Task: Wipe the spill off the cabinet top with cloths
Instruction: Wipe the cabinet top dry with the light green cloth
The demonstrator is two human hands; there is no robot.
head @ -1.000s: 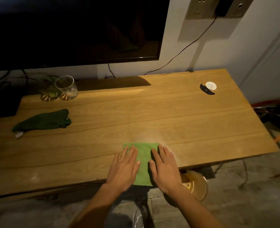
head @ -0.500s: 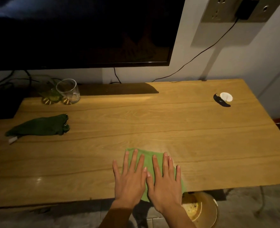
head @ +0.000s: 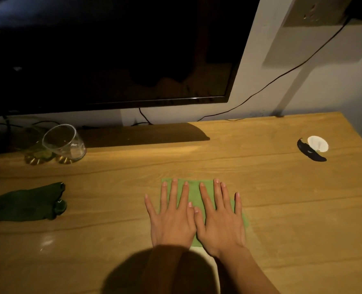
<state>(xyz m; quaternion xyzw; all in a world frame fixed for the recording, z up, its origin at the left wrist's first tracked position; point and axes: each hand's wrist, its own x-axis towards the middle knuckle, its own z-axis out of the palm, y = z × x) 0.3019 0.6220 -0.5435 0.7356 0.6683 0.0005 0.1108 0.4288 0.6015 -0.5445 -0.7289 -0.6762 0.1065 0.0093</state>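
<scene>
Left hand (head: pixel 171 221) and right hand (head: pixel 220 225) press flat, fingers (head: pixel 173 194) straight, on the green cloth (head: pixel 193 188), whose long axis runs top-to-bottom in frame.

Two cloths: light green cloth (head: pixel 193 188), dark green cloth (head: pixel 23 203). Two hands: left hand (head: pixel 171 221), right hand (head: pixel 220 225). One clear glass (head: pixel 64 143). One television (head: pixel 112 49). One white disc (head: pixel 317 143). One black curved object (head: pixel 309 153). One wall cable (head: pixel 277 78). One wall socket plate (head: pixel 311 13).
</scene>
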